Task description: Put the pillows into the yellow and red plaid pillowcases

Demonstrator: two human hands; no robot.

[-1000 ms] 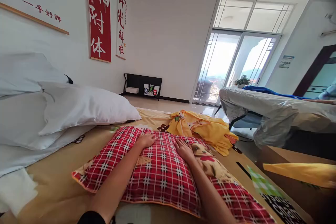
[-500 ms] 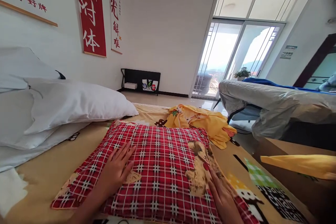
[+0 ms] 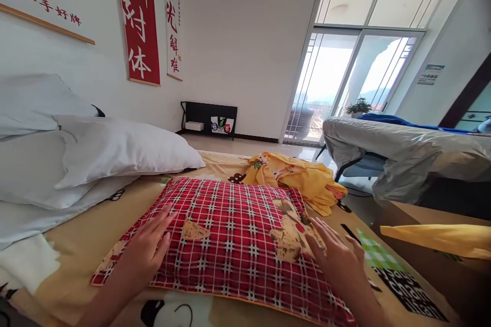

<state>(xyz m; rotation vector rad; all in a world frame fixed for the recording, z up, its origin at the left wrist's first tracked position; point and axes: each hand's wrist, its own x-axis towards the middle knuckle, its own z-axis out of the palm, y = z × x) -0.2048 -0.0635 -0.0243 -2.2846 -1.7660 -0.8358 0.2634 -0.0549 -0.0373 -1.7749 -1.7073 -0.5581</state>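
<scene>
A red plaid pillow with printed brown dogs lies flat on the patterned yellow bed sheet in front of me. Over its left part is my left hand, fingers extended and holding nothing. My right hand is at the pillow's right side, beside the printed dog, with its fingers stretched and apart. Whether either palm presses on the cloth I cannot tell. Just beyond the pillow's far edge sits a crumpled yellow cloth.
White pillows are piled at the left against the wall. To the right stands a table under a plastic cover, with a cardboard box nearer me and yellow cloth over its edge. A black shelf stands by the far wall.
My left hand has shifted left across the pillow. My right hand has moved slightly up and right, its fingers spreading. The pillow's near edge shows more fully, with the sheet below it.
</scene>
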